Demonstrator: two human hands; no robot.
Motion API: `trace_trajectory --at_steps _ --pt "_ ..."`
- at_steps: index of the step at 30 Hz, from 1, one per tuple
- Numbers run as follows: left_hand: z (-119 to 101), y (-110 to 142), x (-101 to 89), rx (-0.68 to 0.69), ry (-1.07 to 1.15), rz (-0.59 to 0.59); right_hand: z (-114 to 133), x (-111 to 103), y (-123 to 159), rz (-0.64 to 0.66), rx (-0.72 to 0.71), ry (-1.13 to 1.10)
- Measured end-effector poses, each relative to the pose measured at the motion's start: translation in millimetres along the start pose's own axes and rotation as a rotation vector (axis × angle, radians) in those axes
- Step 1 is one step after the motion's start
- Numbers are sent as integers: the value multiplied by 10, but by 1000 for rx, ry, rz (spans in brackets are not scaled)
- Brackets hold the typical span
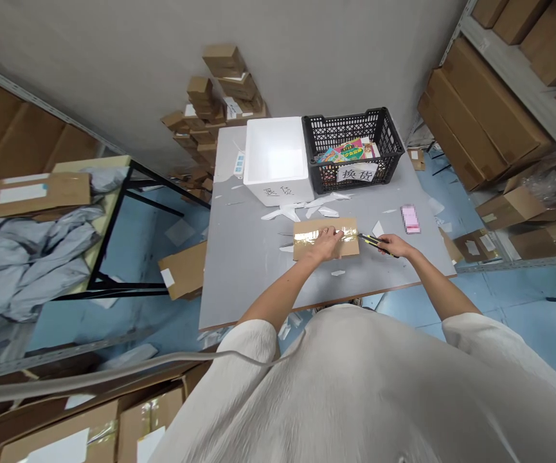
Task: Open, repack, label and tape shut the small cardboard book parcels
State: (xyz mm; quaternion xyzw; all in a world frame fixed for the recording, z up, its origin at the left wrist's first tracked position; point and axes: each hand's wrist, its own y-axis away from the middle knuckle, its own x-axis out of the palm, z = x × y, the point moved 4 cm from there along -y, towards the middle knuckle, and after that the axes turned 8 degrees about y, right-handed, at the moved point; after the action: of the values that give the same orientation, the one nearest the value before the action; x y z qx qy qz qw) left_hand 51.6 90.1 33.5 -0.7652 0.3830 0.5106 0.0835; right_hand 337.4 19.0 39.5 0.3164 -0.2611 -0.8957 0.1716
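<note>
Left hand [326,245]: partly open, fingers resting on the taped cardboard box [349,246]
Right hand [394,245]: closed around the cutter [369,240], tip at the box's edge

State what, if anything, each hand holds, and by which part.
The right hand grips the black-and-yellow cutter by its handle; the left hand rests on top of the taped box.
</note>
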Motion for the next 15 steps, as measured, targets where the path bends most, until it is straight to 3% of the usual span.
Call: trace_trajectory --at_steps 15 --pt "6 3 -13 -6 1 1 -61 17 -16 -48 23 28"
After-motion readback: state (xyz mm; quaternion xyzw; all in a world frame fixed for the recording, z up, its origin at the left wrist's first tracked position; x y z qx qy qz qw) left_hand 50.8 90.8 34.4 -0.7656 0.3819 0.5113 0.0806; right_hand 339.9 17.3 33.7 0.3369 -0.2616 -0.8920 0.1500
